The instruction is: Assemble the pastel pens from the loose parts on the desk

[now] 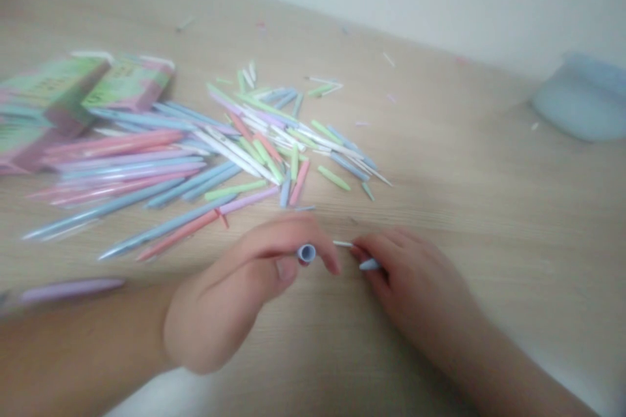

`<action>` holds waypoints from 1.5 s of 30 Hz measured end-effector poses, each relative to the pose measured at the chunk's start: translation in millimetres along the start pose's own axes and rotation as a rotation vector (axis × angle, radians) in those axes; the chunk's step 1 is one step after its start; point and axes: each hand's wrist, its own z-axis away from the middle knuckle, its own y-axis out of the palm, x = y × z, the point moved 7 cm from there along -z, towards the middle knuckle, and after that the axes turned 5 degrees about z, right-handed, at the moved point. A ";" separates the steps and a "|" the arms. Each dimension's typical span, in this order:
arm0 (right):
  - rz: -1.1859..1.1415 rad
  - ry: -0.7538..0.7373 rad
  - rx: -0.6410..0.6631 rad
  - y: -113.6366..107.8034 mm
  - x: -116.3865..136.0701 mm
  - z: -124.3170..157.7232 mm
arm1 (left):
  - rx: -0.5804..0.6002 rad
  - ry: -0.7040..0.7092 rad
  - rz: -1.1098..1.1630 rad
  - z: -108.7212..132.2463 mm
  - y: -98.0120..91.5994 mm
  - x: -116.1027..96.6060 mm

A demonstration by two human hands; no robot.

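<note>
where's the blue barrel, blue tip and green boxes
blue barrel (306, 252), head view, open round end, in left hand (235, 300)
blue tip (370, 265), head view, middle of cone, in right hand (415, 287)
green boxes (128, 83), head view, one box's top face

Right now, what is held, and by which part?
Left hand grips a blue pen barrel near its open end; right hand pinches a blue tip piece, hold blurred.

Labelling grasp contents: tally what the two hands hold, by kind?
blue pen barrel, left hand: 1
blue pen tip, right hand: 1
thin white refill, at the right hand's fingertips: 1
Total: 3
The loose pile behind is too blurred to count.
</note>
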 end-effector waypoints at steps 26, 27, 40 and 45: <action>0.168 -0.125 -0.165 -22.7 8.7 28.4 | 0.011 0.010 -1.088 -11.6 8.2 13.3; 0.157 -0.129 -0.162 -22.6 8.8 28.5 | 0.016 0.004 -1.090 -11.6 8.5 13.4; 0.077 -0.126 -0.147 -24.9 7.8 24.2 | 0.021 -0.047 -1.159 -14.4 11.6 13.2; 0.057 -0.136 -0.085 -15.8 13.0 25.0 | 0.067 -0.027 -1.142 -12.6 17.7 10.4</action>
